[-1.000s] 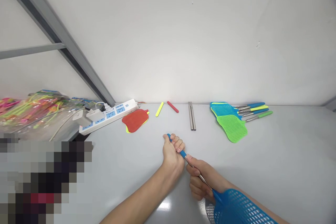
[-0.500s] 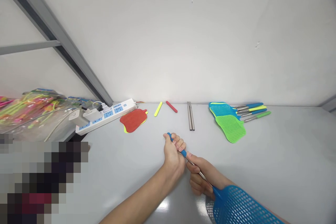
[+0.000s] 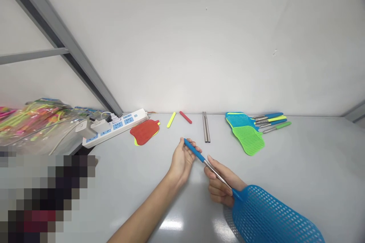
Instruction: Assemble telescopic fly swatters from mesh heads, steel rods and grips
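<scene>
A blue fly swatter (image 3: 268, 212) with a mesh head, a metal rod and a blue grip slants across the space in front of me. My right hand (image 3: 221, 184) is closed around its metal rod, just above the mesh head. At the far end, the blue grip (image 3: 194, 150) lies across the loosened fingers of my left hand (image 3: 182, 161), whose thumb is beside the grip's tip. The left fingers are uncurled and not wrapped round it. The mesh head hangs over the table at the lower right, partly out of frame.
Finished-looking swatters (image 3: 249, 140) lie stacked at the right. Two metal rods (image 3: 206, 127), a red grip (image 3: 185, 117), a yellow grip (image 3: 171, 120) and red and yellow swatter heads (image 3: 145, 132) line the wall. A power strip (image 3: 114, 127) and bagged goods (image 3: 42, 121) are left.
My left hand has loosened its fingers from around the blue grip, uncovering it. My right hand keeps hold of the rod, and the swatter has risen slightly in view.
</scene>
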`<state>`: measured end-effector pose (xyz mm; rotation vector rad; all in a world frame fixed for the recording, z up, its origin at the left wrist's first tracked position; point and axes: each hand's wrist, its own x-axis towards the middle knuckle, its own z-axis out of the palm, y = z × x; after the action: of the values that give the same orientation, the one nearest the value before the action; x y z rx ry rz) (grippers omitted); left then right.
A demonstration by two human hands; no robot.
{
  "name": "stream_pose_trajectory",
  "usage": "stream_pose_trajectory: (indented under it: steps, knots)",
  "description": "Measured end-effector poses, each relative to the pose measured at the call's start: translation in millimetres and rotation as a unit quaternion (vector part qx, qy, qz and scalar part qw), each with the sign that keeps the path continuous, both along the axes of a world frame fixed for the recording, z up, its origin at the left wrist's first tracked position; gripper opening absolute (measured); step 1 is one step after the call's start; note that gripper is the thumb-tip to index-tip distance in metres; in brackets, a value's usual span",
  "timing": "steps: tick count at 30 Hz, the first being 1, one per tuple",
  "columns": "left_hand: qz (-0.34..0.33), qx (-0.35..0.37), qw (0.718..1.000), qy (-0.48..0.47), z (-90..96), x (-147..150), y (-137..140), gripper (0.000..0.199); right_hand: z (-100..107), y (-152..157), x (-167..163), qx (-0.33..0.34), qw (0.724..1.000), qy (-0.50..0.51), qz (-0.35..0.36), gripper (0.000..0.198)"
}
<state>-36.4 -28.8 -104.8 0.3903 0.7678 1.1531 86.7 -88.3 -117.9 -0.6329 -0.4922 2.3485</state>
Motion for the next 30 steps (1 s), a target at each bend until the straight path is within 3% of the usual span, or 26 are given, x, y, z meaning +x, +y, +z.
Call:
stream_pose_trajectory:
  steps: [6, 15, 24, 30]
  knots:
    - [0.020, 0.058, 0.995, 0.084, -1.3, -6.2, 6.6, 0.015, 2.7, -3.3, -2.8, 0.036, 0.999, -0.021, -0.017, 0.032]
    - [-0.072, -0.024, 0.997, 0.023, 28.0, -24.6, 13.5, 0.011, -6.9, -0.9, -6.7, 0.082, 0.996, -0.030, -0.020, 0.034]
    - [-0.035, -0.113, 0.990, -0.080, 27.9, -29.0, 14.1, 0.030, 0.5, -6.1, -6.5, 0.023, 0.993, 0.032, 0.109, 0.032]
    - [0.029, -0.120, 0.983, -0.132, 21.8, -25.0, 6.3, 0.034, 4.7, -13.6, -3.1, -0.066, 0.983, 0.103, 0.134, 0.033]
